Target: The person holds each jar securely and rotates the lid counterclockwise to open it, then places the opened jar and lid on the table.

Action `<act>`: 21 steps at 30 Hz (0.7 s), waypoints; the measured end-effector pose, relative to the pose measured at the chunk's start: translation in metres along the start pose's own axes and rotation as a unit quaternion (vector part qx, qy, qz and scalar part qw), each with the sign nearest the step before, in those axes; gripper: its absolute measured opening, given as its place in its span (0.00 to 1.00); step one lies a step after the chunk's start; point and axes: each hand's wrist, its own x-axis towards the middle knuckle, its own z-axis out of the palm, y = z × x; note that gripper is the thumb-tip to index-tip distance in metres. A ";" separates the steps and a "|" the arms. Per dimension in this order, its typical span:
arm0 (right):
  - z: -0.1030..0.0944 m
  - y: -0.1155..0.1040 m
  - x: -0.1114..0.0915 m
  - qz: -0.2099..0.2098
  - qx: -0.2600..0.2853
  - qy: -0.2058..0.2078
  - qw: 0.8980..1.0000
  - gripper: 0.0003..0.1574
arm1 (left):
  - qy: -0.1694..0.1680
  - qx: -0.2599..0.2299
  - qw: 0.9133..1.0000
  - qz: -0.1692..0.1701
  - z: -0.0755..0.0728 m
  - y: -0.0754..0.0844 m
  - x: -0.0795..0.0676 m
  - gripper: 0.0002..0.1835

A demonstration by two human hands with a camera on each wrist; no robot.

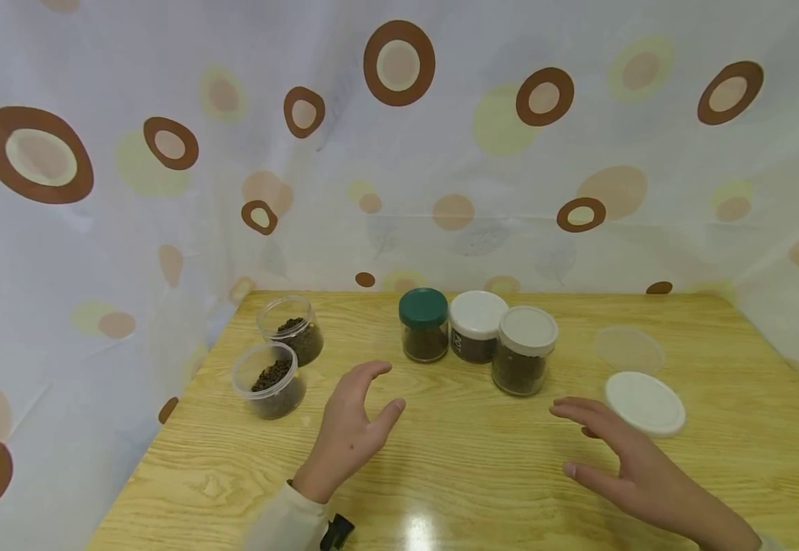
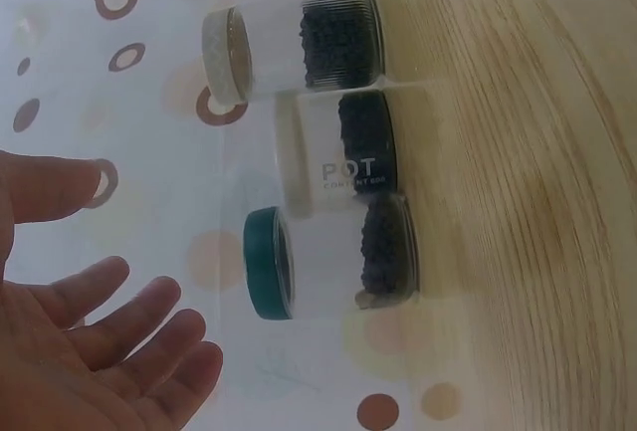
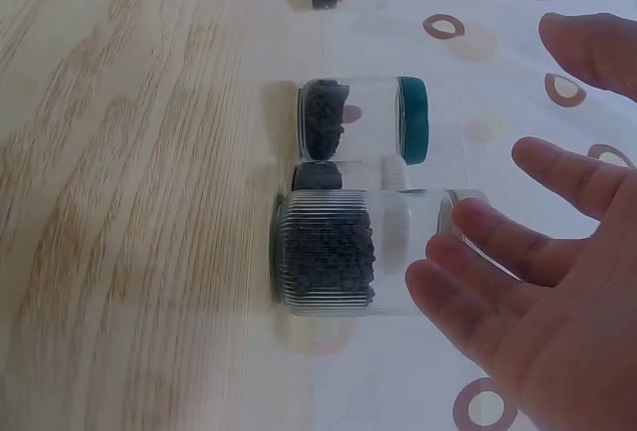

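Observation:
Three lidded jars stand together at the back of the table: a green-lidded jar (image 1: 424, 325), a white-lidded jar (image 1: 477, 325) marked POT, and a ribbed jar (image 1: 523, 352) with an off-white lid. Dark granules fill the lower part of each. My left hand (image 1: 351, 428) hovers in front of the green-lidded jar, fingers loosely curved, holding nothing. Over the table's right half my right hand (image 1: 634, 471) is likewise empty, its fingers spread and bent a little. In the right wrist view, the right fingertips overlap the ribbed jar (image 3: 328, 252); in the head view they are apart from it.
Two lidless clear tubs of dark granules, a rear tub (image 1: 296, 333) and a front tub (image 1: 272, 383), stand at the left. On the right lie a translucent disc (image 1: 630, 348) and a white lid (image 1: 644, 403). A patterned curtain (image 1: 454, 138) hangs behind the wooden table (image 1: 468, 451).

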 end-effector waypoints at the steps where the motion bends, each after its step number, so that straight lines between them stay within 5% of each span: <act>1: 0.001 0.001 0.000 -0.003 -0.002 0.000 1.000 0.44 | -0.003 -0.003 1.000 -0.001 0.003 0.001 0.003 0.25; 13: 0.010 0.000 0.000 -0.022 0.016 -0.009 1.000 0.44 | -0.071 -0.009 0.997 0.038 0.054 0.030 0.053 0.27; 21: 0.010 0.002 -0.001 0.004 0.010 -0.023 1.000 0.44 | -0.086 0.016 0.996 0.023 0.089 0.046 0.076 0.30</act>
